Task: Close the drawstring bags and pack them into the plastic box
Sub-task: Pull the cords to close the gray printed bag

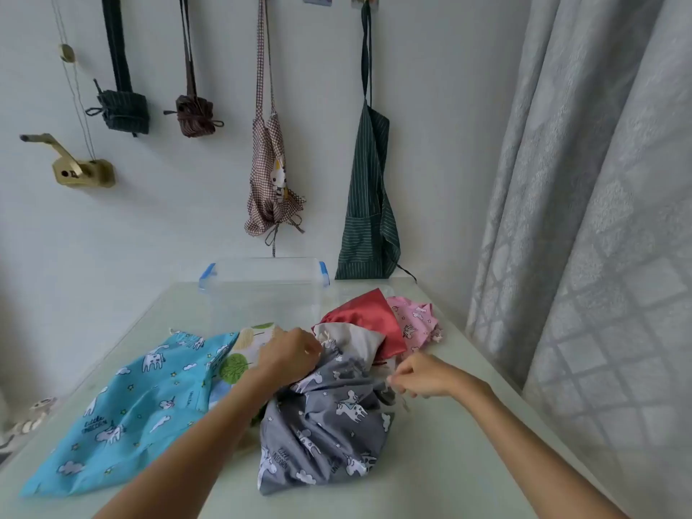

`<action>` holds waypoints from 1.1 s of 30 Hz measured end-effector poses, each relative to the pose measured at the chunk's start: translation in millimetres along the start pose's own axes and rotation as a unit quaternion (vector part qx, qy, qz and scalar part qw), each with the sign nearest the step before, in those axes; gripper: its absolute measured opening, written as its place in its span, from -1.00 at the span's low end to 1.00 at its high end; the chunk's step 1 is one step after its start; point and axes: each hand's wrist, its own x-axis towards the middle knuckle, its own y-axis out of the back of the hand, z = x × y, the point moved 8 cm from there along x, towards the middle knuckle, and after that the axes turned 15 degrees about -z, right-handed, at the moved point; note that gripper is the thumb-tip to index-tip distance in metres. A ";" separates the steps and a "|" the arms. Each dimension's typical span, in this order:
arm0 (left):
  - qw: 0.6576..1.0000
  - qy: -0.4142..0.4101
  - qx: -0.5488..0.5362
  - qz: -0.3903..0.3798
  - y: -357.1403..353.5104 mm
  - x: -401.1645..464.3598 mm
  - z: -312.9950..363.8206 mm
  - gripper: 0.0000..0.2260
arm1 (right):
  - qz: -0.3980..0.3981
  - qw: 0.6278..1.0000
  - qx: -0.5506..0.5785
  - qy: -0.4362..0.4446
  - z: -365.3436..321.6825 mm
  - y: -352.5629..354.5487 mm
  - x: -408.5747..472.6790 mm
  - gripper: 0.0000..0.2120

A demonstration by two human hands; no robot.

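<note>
A grey unicorn-print drawstring bag (329, 421) lies bunched on the table in front of me. My left hand (290, 354) grips its gathered top edge on the left side. My right hand (419, 374) pinches the bag's thin cord at the right of the opening. A blue unicorn bag (123, 410) lies flat to the left, with a tree-print bag (239, 359) partly under my left hand. Behind are a grey-white bag (355, 339), a red bag (369, 312) and a pink bag (413, 320). The clear plastic box (264, 282) with blue clips stands at the table's far edge.
The pale table (449, 462) ends at a white wall where aprons and pouches hang, among them a green striped apron (369, 204) and a checked bag (271, 174). A grey curtain (599, 219) hangs close on the right. A brass crank fitting (80, 170) is on the wall at left.
</note>
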 end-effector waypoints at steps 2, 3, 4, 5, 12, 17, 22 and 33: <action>1.000 0.018 -0.018 0.002 -5.1 9.1 -8.1 -0.76 | -0.035 0.999 0.022 -0.011 2.6 -5.9 9.3 -0.58; 1.000 0.023 -0.017 0.006 -7.6 15.3 -12.0 -0.76 | -0.028 0.999 0.024 -0.022 2.7 -6.4 13.6 -0.55; 0.999 0.033 -0.018 0.009 -7.9 19.7 -16.6 -0.77 | -0.031 0.998 0.028 -0.036 -0.8 -10.4 17.6 -0.51; 0.999 0.040 -0.016 0.007 -9.4 26.5 -19.7 -0.78 | -0.041 0.998 0.016 -0.048 -0.8 -17.0 25.6 -0.42; 0.991 0.106 0.070 -0.038 -38.1 75.7 -30.3 -0.47 | -0.077 0.995 -0.033 -0.049 5.3 -45.8 62.9 -0.76; 0.991 0.107 0.073 0.019 -21.7 83.3 -24.9 -0.70 | -0.023 0.998 -0.014 0.056 -22.0 -7.3 47.5 -0.78; 0.957 0.008 -0.206 0.203 61.9 54.7 -6.7 -0.75 | 0.301 0.944 -0.009 0.133 -45.9 87.0 -17.2 -0.82; 0.920 -0.135 -0.201 0.308 49.5 -27.8 -1.8 -0.80 | 0.510 0.813 -0.176 0.220 -48.2 44.1 -90.8 -0.78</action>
